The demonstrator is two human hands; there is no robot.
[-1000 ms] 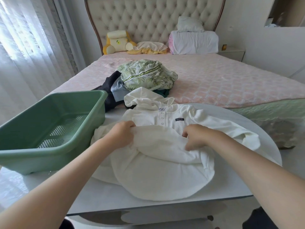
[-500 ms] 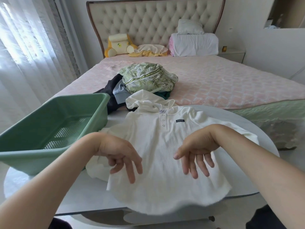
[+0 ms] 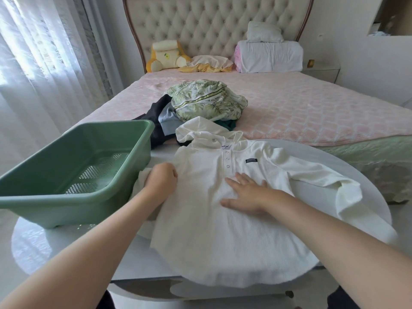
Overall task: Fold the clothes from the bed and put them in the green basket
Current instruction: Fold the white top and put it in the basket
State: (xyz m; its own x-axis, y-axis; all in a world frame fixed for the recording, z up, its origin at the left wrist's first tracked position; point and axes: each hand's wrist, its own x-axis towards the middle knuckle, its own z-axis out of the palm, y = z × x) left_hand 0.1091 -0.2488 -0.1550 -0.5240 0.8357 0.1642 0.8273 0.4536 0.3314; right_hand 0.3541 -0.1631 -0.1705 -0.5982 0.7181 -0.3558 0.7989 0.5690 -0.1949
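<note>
Spreading the white hooded top (image 3: 223, 219) flat on the worktop (image 3: 40, 248) leaves a few ways for it to go awry. The hem hangs over the near edge, so a tug toward the person could, I judge, drag the whole garment to the floor. The left hand (image 3: 161, 182) has its fingers curled into the bunched sleeve just beside the green basket (image 3: 66, 210) (whether cloth and basket wall actually touch, I cannot tell). Folding that sleeve inward could snag it on the basket or nudge the basket along. The right hand (image 3: 247, 192) lies flat, fingers spread wide, pressing the chest just below the buttons. If it lifts too soon, the smoothed front may ruck up. The other sleeve (image 3: 312, 175) trails out to the right with its cuff near the worktop's rim, and might slip over.

The top lies face up, with its hood pointing away toward the bed (image 3: 323, 112) and the pile of unfolded clothes (image 3: 207, 103), and its hem toward the person. Its long axis runs near to far, leaning slightly left at the hood.
</note>
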